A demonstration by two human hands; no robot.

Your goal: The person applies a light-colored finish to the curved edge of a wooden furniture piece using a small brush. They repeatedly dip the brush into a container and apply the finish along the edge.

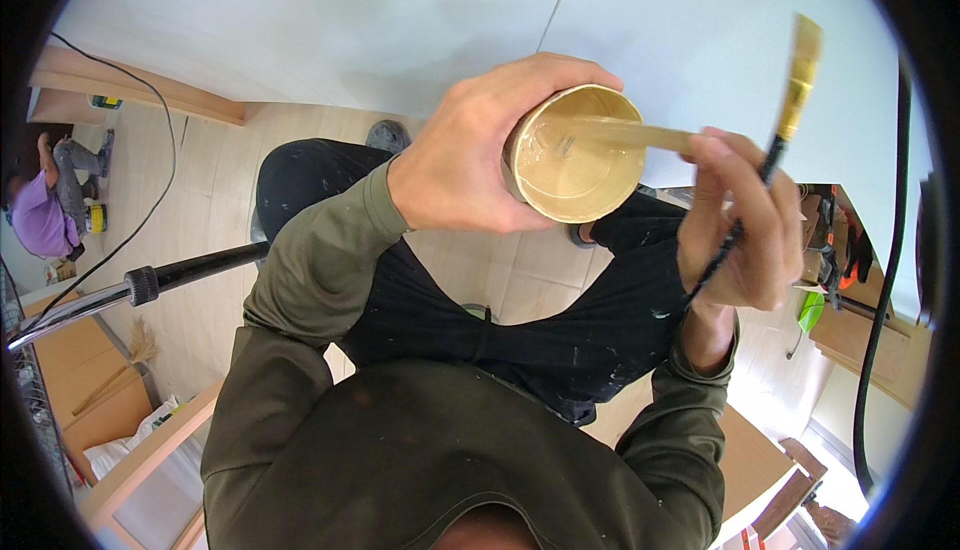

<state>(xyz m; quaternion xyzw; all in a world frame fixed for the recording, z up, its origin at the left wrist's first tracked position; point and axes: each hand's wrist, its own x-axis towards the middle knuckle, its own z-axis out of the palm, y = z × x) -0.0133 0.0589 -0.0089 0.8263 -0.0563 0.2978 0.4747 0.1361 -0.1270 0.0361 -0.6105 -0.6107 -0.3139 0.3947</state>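
My left hand (454, 156) wraps around a tan paper cup (626, 175), its open mouth tilted up at the camera. A glossy wet coating or liquid shows inside; how deep it is I cannot tell. Between thumb and fingers, my right hand (742, 227) pinches a flat, pale stick (664, 136) whose far end is in the cup. That stick looks blurred. Also held in the right hand is a flat paintbrush (796, 96) with a black handle and gold ferrule; its tan bristles point up and away from the cup.
Ahead is a large white panel (300, 32) with a thin seam. A black and chrome pole (202, 266) crosses at left; a black cable (885, 265) hangs at right. At far left, a person in a purple shirt (46, 216) sits low. A straw brush (139, 347) lies lower left.
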